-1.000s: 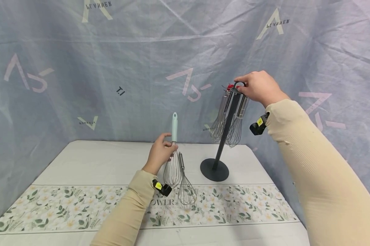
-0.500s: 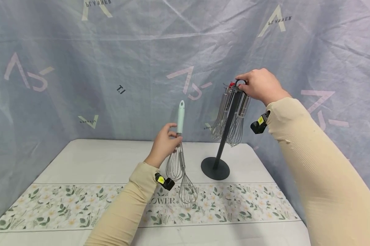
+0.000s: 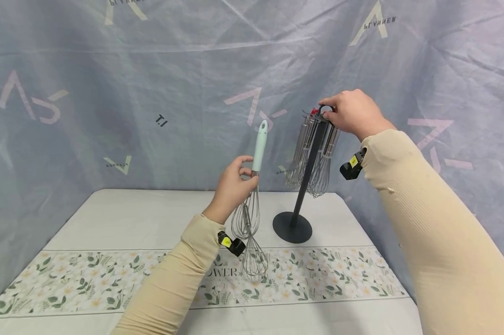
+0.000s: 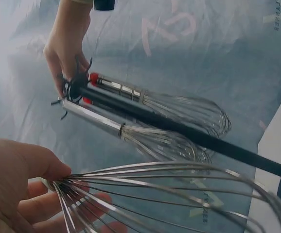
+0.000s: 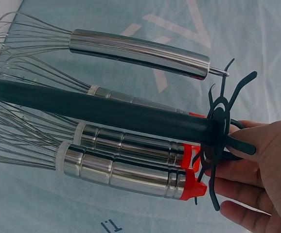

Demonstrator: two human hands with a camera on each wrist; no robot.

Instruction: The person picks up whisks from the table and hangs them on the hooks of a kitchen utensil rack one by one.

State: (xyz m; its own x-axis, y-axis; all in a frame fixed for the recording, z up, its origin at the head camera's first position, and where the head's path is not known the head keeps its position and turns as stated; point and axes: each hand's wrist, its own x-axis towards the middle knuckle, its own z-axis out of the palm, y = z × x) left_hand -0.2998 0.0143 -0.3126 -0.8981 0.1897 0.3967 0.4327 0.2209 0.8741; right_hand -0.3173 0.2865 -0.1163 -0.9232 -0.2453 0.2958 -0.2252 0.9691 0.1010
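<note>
My left hand (image 3: 233,186) pinches a whisk with a mint-green handle (image 3: 259,146) at the top of its wires, handle upward, above the table. In the left wrist view its wire loops (image 4: 179,180) fan out from between thumb and fingers. My right hand (image 3: 355,113) grips the ring at the top of a dark metal stand (image 3: 308,172). Several steel-handled whisks hang from the stand's hooks, some with red ends; one steel whisk (image 5: 140,52) hangs apart from the rest in the right wrist view. A smaller steel whisk (image 3: 253,256) lies on the table below my left hand.
The stand's round base (image 3: 292,227) rests on the white table (image 3: 134,218), toward the right. A floral strip (image 3: 88,279) runs across the tabletop. Behind hangs a grey-blue printed cloth (image 3: 172,93).
My left hand has moved up and to the right with the green-handled whisk, closer to the stand. The right hand stays at the top of the stand.
</note>
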